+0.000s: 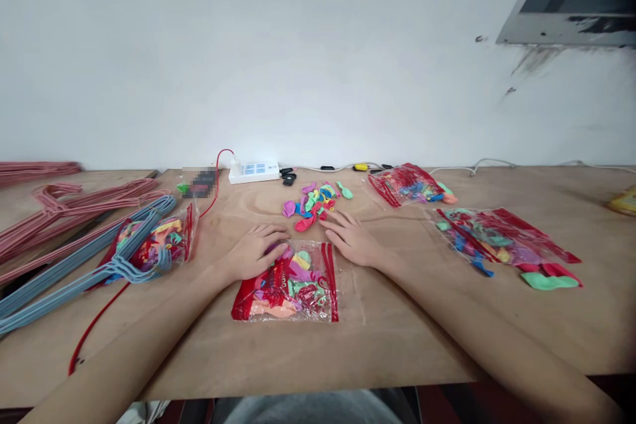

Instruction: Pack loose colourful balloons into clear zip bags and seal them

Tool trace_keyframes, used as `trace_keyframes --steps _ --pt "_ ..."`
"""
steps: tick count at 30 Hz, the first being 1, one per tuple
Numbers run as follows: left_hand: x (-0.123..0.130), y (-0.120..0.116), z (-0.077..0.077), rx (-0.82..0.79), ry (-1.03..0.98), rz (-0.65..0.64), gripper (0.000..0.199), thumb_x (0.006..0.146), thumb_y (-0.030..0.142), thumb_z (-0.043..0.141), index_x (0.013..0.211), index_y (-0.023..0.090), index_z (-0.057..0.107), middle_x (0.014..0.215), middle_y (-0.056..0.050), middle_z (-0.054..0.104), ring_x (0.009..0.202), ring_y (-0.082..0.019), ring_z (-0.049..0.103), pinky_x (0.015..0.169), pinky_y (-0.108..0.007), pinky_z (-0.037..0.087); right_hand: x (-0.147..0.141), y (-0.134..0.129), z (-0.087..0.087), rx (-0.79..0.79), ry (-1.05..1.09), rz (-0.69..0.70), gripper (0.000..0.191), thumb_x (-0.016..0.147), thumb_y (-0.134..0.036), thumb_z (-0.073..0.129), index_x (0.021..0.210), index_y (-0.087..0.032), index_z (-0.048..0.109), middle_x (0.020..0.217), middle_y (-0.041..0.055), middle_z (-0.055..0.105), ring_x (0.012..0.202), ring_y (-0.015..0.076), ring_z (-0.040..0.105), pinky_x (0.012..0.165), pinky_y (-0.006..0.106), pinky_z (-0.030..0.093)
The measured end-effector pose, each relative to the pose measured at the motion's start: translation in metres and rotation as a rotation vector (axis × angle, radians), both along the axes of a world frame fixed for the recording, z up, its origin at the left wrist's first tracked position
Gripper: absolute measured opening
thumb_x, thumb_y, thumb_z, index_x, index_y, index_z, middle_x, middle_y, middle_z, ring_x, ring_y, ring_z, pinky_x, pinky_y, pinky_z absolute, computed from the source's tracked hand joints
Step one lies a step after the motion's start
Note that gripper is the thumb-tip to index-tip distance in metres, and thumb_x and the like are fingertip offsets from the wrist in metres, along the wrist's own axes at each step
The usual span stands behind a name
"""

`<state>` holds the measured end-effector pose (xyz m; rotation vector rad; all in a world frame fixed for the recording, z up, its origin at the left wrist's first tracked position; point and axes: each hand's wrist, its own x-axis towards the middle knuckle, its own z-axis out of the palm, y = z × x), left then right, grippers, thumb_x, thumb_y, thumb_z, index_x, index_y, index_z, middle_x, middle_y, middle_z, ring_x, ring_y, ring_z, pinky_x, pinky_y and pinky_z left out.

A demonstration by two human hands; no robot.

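A clear plastic bag with red print (293, 291), full of colourful balloons, lies flat in front of me. My left hand (256, 252) rests at its upper left corner, fingers stretched out and thumb over the bag's edge. Near the upper right corner, my right hand (355, 238) lies flat with its fingers apart. Its fingertips are close to a loose pile of balloons (311, 205) in pink, purple, green, yellow and blue; whether they touch I cannot tell. Neither hand grips anything.
More balloon bags lie at the back right (405, 185), far right (501, 238) and left, under blue hangers (134, 258). Pink hangers (54, 212) crowd the left side. A white power strip (254, 171) with a red cable (214, 189) stands by the wall.
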<state>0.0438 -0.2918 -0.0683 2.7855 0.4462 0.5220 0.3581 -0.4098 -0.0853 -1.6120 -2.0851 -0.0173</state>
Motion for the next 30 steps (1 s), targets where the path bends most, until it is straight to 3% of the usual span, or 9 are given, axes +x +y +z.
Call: trace_keyframes --steps 4,8,14,18,21,26,30 --pt "0.0 0.0 0.0 0.004 -0.004 -0.006 0.042 0.115 0.047 0.043 0.14 0.026 0.069 0.149 -0.008 0.067 0.143 -0.029 0.058 0.124 -0.052 0.043 0.001 0.002 -0.002 -0.091 -0.004 -0.024 0.052 0.115 -0.044 0.034 0.153 -0.024 0.063 0.159 0.0089 0.061 0.152 0.0336 0.045 0.128 0.061 0.033" --pt "0.0 -0.001 0.001 0.003 -0.008 0.005 0.042 0.115 0.047 0.043 0.14 0.027 0.069 0.149 -0.009 0.067 0.142 -0.029 0.058 0.123 -0.052 0.044 -0.001 -0.003 0.003 -0.038 0.039 0.019 0.053 0.115 -0.044 0.036 0.16 -0.025 0.055 0.161 0.0097 0.059 0.152 0.0328 0.046 0.128 0.061 0.034" --pt "0.0 -0.003 0.003 -0.01 -0.011 -0.002 0.042 0.115 0.047 0.044 0.141 0.026 0.069 0.15 -0.01 0.066 0.142 -0.03 0.058 0.123 -0.053 0.044 -0.007 -0.009 0.01 -0.046 -0.067 0.19 0.06 0.116 -0.044 0.04 0.174 -0.032 0.03 0.177 0.003 0.034 0.167 0.0333 0.02 0.135 0.062 0.022" --pt "0.001 -0.003 0.004 -0.009 -0.004 0.004 0.043 0.114 0.048 0.044 0.141 0.025 0.069 0.151 -0.01 0.066 0.142 -0.03 0.059 0.124 -0.053 0.044 -0.01 -0.006 0.008 -0.051 -0.147 0.236 0.057 0.114 -0.046 0.048 0.169 -0.037 0.039 0.179 0.0008 0.028 0.169 0.0355 0.014 0.136 0.064 0.013" --pt "0.001 -0.003 0.003 -0.011 -0.01 0.0 0.043 0.114 0.048 0.044 0.14 0.025 0.07 0.15 -0.01 0.067 0.142 -0.03 0.059 0.125 -0.052 0.044 -0.01 -0.003 0.006 -0.043 -0.156 0.239 0.052 0.114 -0.046 0.051 0.165 -0.04 0.047 0.176 -0.0003 0.037 0.168 0.0344 0.02 0.137 0.063 0.011" --pt "0.0 -0.001 0.001 -0.012 -0.009 0.0 0.043 0.114 0.049 0.044 0.141 0.026 0.069 0.15 -0.009 0.066 0.142 -0.029 0.058 0.124 -0.052 0.044 -0.009 -0.002 0.002 -0.046 -0.117 0.21 0.057 0.114 -0.052 0.047 0.167 -0.031 0.046 0.168 0.0053 0.05 0.165 0.0347 0.029 0.137 0.064 0.014" --pt "-0.001 0.0 -0.001 -0.001 0.002 0.008 0.043 0.115 0.048 0.044 0.142 0.026 0.068 0.151 -0.01 0.065 0.142 -0.029 0.058 0.124 -0.052 0.043 -0.009 -0.003 0.003 -0.063 -0.108 0.175 0.06 0.114 -0.054 0.043 0.167 -0.026 0.046 0.17 0.0062 0.047 0.166 0.0365 0.025 0.136 0.064 0.015"
